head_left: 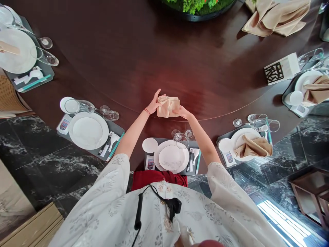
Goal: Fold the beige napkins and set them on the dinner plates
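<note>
Beige napkin [168, 105], a layered, folded rectangle, is pinched by left hand [154, 104] and right hand [184, 112].

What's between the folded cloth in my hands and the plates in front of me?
Between cloth and plates: dark table, then clear glasses, in the head view.
</note>
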Available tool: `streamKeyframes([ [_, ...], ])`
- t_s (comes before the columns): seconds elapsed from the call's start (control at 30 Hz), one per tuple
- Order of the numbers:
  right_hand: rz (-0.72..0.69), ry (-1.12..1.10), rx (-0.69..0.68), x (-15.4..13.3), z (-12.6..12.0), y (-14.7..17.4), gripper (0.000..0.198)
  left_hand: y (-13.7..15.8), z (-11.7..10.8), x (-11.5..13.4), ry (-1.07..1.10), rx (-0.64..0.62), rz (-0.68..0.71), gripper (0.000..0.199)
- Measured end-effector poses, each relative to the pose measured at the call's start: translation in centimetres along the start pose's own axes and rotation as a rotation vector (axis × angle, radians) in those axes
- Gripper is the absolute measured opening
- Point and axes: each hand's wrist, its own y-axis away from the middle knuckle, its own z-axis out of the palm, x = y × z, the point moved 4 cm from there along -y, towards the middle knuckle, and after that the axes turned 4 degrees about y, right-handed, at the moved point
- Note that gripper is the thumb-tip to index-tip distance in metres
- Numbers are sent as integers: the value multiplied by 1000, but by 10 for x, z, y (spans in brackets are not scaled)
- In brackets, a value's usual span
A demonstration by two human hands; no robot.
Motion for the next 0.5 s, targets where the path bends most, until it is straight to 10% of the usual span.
streamKeyframes([
  [0.27,0,142,95,1,-6,-9,31,-37,-25,18,-475,48,69,27],
  [0.5,-338,628,422,-3,4,-4,34,-36,4,35,-675,-459,295,6],
])
